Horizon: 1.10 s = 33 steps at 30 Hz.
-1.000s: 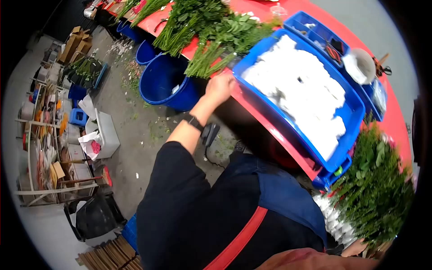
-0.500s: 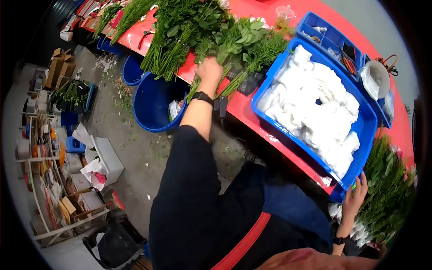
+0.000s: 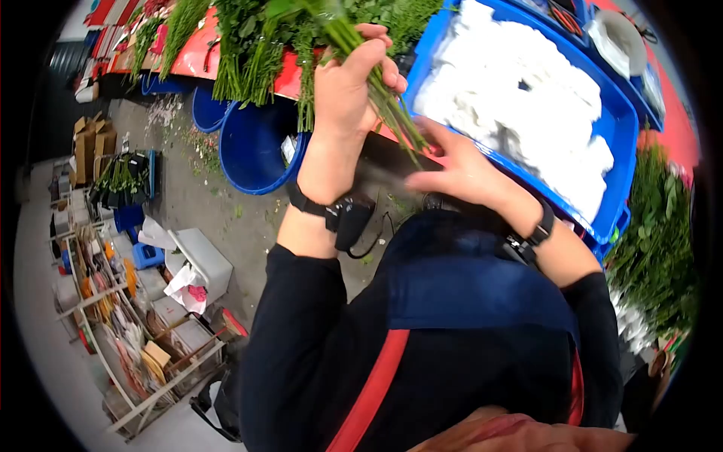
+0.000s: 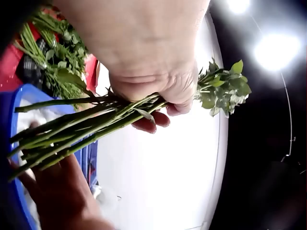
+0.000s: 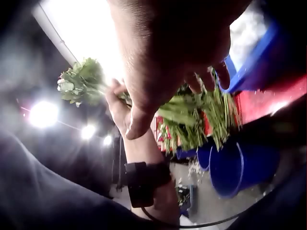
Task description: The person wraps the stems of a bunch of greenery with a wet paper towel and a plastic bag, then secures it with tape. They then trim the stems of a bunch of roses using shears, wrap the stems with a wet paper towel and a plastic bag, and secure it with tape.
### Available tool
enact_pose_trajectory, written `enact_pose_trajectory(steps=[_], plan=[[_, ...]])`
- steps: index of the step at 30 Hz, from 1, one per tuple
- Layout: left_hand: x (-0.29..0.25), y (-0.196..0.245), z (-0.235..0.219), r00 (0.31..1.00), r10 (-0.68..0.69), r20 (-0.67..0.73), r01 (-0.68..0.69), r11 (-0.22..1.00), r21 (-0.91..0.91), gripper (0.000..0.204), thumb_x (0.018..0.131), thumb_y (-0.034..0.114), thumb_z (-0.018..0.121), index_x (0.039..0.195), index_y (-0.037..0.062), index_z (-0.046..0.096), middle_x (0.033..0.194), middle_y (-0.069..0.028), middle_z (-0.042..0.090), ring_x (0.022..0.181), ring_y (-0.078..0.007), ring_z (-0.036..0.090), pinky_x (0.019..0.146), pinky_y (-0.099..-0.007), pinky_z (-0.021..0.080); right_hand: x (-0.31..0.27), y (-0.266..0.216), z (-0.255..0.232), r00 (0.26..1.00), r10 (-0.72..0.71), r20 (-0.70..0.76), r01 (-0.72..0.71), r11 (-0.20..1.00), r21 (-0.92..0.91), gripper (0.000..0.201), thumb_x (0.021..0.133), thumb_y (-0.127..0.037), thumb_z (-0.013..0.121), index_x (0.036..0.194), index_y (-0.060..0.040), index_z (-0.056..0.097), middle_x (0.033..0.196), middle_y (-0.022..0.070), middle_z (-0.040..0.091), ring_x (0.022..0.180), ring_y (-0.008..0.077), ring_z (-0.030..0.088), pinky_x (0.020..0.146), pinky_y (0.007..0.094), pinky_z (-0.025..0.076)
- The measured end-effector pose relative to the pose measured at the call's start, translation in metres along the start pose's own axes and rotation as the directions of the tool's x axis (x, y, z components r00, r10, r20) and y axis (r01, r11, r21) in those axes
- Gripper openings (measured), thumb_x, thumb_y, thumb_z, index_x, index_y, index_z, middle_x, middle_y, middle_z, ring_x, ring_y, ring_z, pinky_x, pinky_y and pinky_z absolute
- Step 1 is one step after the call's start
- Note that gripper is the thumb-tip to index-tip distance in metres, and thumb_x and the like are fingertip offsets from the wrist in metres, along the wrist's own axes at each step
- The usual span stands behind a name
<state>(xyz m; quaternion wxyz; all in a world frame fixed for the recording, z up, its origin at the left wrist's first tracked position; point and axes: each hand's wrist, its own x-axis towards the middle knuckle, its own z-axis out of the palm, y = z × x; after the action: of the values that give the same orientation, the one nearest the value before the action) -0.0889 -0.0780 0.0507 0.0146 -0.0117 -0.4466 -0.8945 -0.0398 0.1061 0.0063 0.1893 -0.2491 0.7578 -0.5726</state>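
In the head view my left hand (image 3: 348,94) grips a bunch of leafy green stems (image 3: 392,117), raised over the table's near edge. The cut ends slant down toward my right hand (image 3: 471,172), whose fingers are spread beside them. From the left wrist view, the stems (image 4: 91,125) run out of the left fist, their ends crossing in front of the right hand (image 4: 64,196). Leaves (image 4: 223,91) show beyond the fist. The right wrist view has the right hand (image 5: 177,52) large in front, with the leafy tops (image 5: 84,84) beyond the left hand (image 5: 119,110).
A blue tray (image 3: 629,162) of white wadded material sits on the red table (image 3: 666,124). Bundles of greenery (image 3: 252,71) lie at the back left, above a large blue bucket (image 3: 256,162). More foliage (image 3: 651,241) stands at the right. Shelving (image 3: 124,324) lines the left side.
The left hand went from the tray's corner to the greenery on the table, then lifted a bunch toward the body. My right hand came in from the tray's right end to the stem ends.
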Motion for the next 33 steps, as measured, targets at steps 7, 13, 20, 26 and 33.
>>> enact_pose_trajectory(steps=[7,13,20,26,33], plan=[[-0.09,0.006,0.001,0.976,0.202,-0.076,-0.034,0.492,0.87,0.06,0.086,0.021,0.069,0.135,0.0,0.041,0.107,-0.0149,0.064,0.065,-0.0222,0.066,0.056,-0.0266,0.051,-0.035,0.016,-0.02,0.996,-0.094,-0.004,0.092,0.982,-0.163,0.028,0.081,-0.028,0.065,0.079,0.0004,0.062,0.066,0.0224,0.057,0.062,0.0384,0.058,0.059,0.0416,0.047],[-0.152,-0.009,0.091,0.739,-0.036,0.673,-0.648,-0.315,0.694,0.045,0.07,0.021,0.079,0.11,0.007,0.066,0.099,-0.0071,0.066,0.085,-0.0258,0.064,0.075,-0.0349,0.049,-0.079,0.037,-0.054,0.967,-0.202,0.155,0.244,0.906,-0.345,0.027,0.076,-0.025,0.065,0.069,0.0005,0.059,0.06,0.0221,0.054,0.056,0.039,0.056,0.056,0.0447,0.045],[-0.101,-0.123,0.089,0.659,-0.712,0.243,-0.484,-0.153,0.862,0.041,0.073,0.026,0.074,0.106,0.0049,0.062,0.073,-0.0186,0.064,0.074,-0.0352,0.064,0.066,-0.0421,0.051,-0.12,0.045,-0.097,0.929,0.213,0.302,-0.135,0.956,-0.261,0.041,0.079,-0.039,0.063,0.068,-0.0001,0.065,0.062,0.0186,0.061,0.059,0.0345,0.061,0.058,0.0405,0.049],[-0.116,-0.183,0.13,0.651,-0.715,0.254,0.027,0.356,0.934,0.045,0.079,0.025,0.072,0.114,-0.0005,0.059,0.105,-0.0158,0.065,0.107,-0.0249,0.059,0.091,-0.0359,0.046,-0.154,0.057,-0.128,0.971,0.175,-0.162,-0.174,0.984,0.026,0.047,0.087,-0.047,0.058,0.086,-0.0012,0.067,0.079,0.0195,0.065,0.074,0.0336,0.064,0.068,0.0384,0.049],[-0.112,-0.212,0.144,0.63,-0.772,-0.083,0.325,0.165,0.931,0.039,0.083,0.038,0.069,0.075,0.0,0.065,0.058,-0.0041,0.057,0.055,-0.0113,0.055,0.055,-0.0308,0.045,-0.2,0.138,-0.231,0.96,0.14,-0.243,-0.258,0.778,-0.573,0.018,0.077,-0.017,0.064,0.08,0.0004,0.067,0.074,0.0211,0.064,0.069,0.0353,0.063,0.064,0.0423,0.05]])
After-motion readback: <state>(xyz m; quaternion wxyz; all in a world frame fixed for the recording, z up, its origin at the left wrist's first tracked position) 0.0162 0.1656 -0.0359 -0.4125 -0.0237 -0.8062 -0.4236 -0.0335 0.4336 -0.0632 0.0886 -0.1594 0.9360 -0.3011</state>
